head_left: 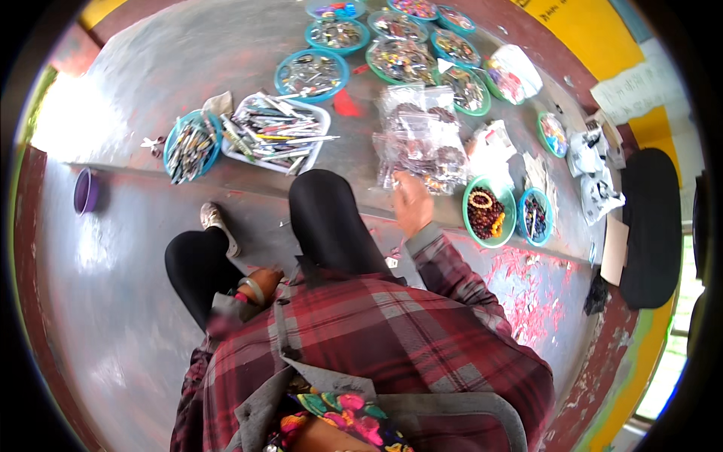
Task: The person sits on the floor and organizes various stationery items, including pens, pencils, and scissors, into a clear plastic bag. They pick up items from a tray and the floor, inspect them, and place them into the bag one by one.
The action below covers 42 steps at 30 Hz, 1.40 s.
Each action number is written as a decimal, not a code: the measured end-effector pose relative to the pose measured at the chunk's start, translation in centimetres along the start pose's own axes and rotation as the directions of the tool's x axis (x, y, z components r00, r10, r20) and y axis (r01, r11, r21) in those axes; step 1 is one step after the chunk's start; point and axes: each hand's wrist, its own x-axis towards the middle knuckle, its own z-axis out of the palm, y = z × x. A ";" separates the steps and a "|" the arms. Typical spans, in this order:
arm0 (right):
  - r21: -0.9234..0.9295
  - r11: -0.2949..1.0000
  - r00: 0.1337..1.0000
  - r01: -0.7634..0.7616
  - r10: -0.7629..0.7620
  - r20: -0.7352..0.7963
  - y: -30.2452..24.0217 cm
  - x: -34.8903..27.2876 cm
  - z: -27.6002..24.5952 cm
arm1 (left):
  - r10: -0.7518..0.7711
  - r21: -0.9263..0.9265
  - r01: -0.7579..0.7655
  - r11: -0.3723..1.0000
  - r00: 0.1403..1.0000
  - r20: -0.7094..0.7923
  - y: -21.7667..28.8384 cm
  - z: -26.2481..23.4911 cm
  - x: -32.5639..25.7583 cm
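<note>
My right hand point(413, 203) reaches forward to the near edge of a pile of clear plastic bags point(422, 143) filled with small dark pieces. Its fingers are bent and pressed together at the edge of a bag there. My left hand point(263, 285), with a pale bangle at the wrist, is low by my lap between my legs; its fingers are blurred and partly hidden. Just right of my right hand stands a green bowl point(468, 218) of dark bead strings, with a yellow one among them. A smaller blue basket point(550, 218) of beads is beside it.
A white tray point(326, 120) and a blue basket point(219, 135) of pen-like sticks stand on the raised ledge point(188, 53), left of the bags. Several round baskets of small items fill its far part. A purple bucket point(86, 192) is on the lower floor; a dark long cushion-like object point(651, 226) is at right.
</note>
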 end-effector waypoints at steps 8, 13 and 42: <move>-0.190 0.618 0.642 -0.763 0.690 -0.335 25.7 -2.2 -9.2 | 0.007 -0.057 -0.008 0.998 1.000 -0.017 -1.2 1.9 1.0; -0.384 0.445 0.577 -0.809 0.724 -0.378 30.8 0.9 -12.4 | -0.171 -0.136 0.192 0.972 0.973 0.154 -0.7 1.5 2.1; -0.712 0.282 0.649 -0.642 0.696 -0.309 37.5 5.5 -11.6 | -0.282 -0.077 0.289 0.954 0.956 0.086 0.2 1.3 1.9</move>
